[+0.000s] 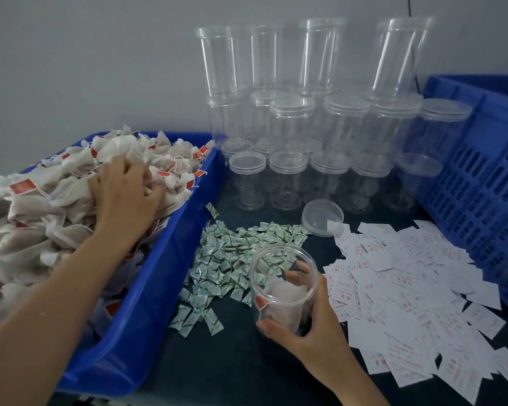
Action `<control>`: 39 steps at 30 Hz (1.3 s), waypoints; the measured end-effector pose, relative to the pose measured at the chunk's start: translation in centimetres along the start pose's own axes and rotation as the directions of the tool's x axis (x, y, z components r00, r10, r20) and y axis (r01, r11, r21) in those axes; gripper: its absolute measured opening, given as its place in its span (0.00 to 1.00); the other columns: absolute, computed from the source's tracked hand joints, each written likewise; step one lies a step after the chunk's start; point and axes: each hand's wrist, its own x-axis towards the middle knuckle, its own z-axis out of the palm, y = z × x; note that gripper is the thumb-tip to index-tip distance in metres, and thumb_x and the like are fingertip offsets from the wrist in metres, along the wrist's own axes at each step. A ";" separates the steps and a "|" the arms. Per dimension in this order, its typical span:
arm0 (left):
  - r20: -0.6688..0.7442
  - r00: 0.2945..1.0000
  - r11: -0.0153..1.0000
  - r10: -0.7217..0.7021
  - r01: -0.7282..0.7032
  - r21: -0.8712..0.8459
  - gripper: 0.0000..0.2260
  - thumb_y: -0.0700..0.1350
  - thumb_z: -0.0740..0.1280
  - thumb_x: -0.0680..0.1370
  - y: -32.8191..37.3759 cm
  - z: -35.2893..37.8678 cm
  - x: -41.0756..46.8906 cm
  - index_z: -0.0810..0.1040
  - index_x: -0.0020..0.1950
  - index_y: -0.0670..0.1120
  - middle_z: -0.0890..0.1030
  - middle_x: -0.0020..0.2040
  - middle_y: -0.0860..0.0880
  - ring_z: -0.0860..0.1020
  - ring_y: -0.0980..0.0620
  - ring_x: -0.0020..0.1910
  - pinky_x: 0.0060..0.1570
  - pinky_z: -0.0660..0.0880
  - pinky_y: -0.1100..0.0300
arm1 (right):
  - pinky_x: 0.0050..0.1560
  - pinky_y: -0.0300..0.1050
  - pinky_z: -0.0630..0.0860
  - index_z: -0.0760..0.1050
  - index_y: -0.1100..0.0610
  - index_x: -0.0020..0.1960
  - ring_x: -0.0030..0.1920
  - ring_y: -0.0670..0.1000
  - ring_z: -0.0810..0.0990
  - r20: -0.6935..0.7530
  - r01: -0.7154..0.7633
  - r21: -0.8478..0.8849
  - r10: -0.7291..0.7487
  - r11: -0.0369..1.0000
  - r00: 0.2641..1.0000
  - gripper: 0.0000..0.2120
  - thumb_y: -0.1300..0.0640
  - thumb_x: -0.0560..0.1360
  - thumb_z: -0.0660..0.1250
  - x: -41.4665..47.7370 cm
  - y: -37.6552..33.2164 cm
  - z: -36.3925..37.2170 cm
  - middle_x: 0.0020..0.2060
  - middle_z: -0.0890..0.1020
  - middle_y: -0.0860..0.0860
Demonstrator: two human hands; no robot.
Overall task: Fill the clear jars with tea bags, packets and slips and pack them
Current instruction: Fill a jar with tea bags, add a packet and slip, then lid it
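Observation:
My right hand (314,323) grips an open clear jar (283,276) that stands on the dark table with a few tea bags inside. My left hand (126,190) reaches into the heap of tea bags (41,218) in the blue tray (159,282) at the left, fingers curled into the bags. Green-and-white packets (232,253) lie scattered between the tray and the jar. White slips with red print (408,291) spread out to the right of the jar. The jar's loose lid (322,217) lies upside down behind the packets.
Several lidded clear jars (291,177) stand in rows at the back, more stacked on top against the grey wall. A blue slotted crate (481,177) stands at the right edge. Dark table (232,370) shows in front.

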 end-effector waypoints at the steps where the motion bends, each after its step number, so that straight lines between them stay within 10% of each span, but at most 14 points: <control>1: -0.039 0.999 0.998 -0.030 0.028 -0.048 0.05 0.42 0.66 0.75 0.2 -0.2 0.0 0.75 0.45 0.41 0.72 0.52 0.40 0.68 0.40 0.56 0.60 0.59 0.46 | 0.56 0.29 0.74 0.58 0.36 0.74 0.65 0.40 0.74 -0.001 0.001 0.000 -0.001 1.000 1.000 0.49 0.37 0.61 0.82 0.0 0.0 0.0 0.63 0.73 0.35; 6: -0.178 0.978 0.879 -0.111 0.013 -0.476 0.05 0.41 0.58 0.78 1.9 -2.9 0.2 0.68 0.43 0.49 0.70 0.45 0.48 0.67 0.58 0.45 0.50 0.66 0.66 | 0.58 0.31 0.74 0.58 0.37 0.74 0.67 0.41 0.73 0.001 0.019 0.007 -0.019 1.000 1.000 0.49 0.39 0.61 0.82 0.0 0.1 0.1 0.64 0.73 0.36; 12: 0.294 0.949 0.425 0.113 0.222 -0.878 0.03 0.42 0.61 0.81 9.0 -6.3 -3.2 0.70 0.48 0.49 0.80 0.40 0.50 0.80 0.55 0.37 0.35 0.77 0.65 | 0.58 0.31 0.74 0.58 0.34 0.73 0.67 0.41 0.73 -0.007 0.028 0.013 -0.028 1.000 1.000 0.48 0.39 0.62 0.82 0.1 -0.1 0.1 0.64 0.73 0.36; 18: 0.628 0.533 0.687 0.568 0.114 -0.718 0.21 0.51 0.69 0.75 13.1 -5.7 -8.4 0.63 0.64 0.57 0.77 0.50 0.62 0.77 0.63 0.51 0.47 0.79 0.63 | 0.57 0.40 0.78 0.56 0.38 0.76 0.64 0.48 0.78 0.045 0.053 0.050 -0.055 0.997 0.997 0.46 0.48 0.68 0.81 0.1 -0.5 0.1 0.67 0.75 0.44; 22: 0.438 0.727 0.794 0.529 -0.242 -0.557 0.21 0.49 0.68 0.76 11.6 -4.7 -5.7 0.67 0.68 0.55 0.71 0.61 0.61 0.68 0.67 0.58 0.55 0.66 0.73 | 0.57 0.35 0.77 0.59 0.33 0.73 0.64 0.45 0.78 0.034 0.062 0.075 -0.065 0.995 0.997 0.44 0.48 0.67 0.82 0.0 -0.6 0.1 0.64 0.76 0.40; 27: 0.308 0.907 0.942 0.289 -0.327 0.081 0.17 0.35 0.64 0.76 4.8 -1.7 -0.2 0.72 0.64 0.38 0.73 0.62 0.40 0.72 0.41 0.59 0.58 0.69 0.50 | 0.50 0.35 0.80 0.61 0.31 0.70 0.61 0.43 0.79 0.023 0.067 0.070 -0.069 0.995 0.997 0.43 0.45 0.64 0.83 0.0 -0.7 0.1 0.64 0.73 0.37; 30: 0.415 0.903 0.905 0.108 -0.262 0.335 0.14 0.45 0.59 0.80 1.2 -0.4 0.0 0.71 0.64 0.40 0.74 0.63 0.41 0.72 0.42 0.60 0.60 0.66 0.50 | 0.50 0.34 0.80 0.61 0.30 0.69 0.61 0.41 0.78 0.026 0.073 0.070 -0.075 0.995 0.997 0.42 0.46 0.64 0.82 0.0 -0.8 0.1 0.63 0.72 0.37; 39: 0.389 0.910 0.883 0.142 -0.294 0.366 0.11 0.47 0.58 0.81 0.5 0.6 0.1 0.75 0.57 0.44 0.76 0.58 0.44 0.70 0.44 0.59 0.60 0.63 0.51 | 0.61 0.52 0.78 0.57 0.34 0.74 0.66 0.48 0.76 0.007 0.074 -0.022 -0.074 0.997 0.997 0.47 0.41 0.64 0.82 -0.2 -0.1 -0.1 0.66 0.72 0.40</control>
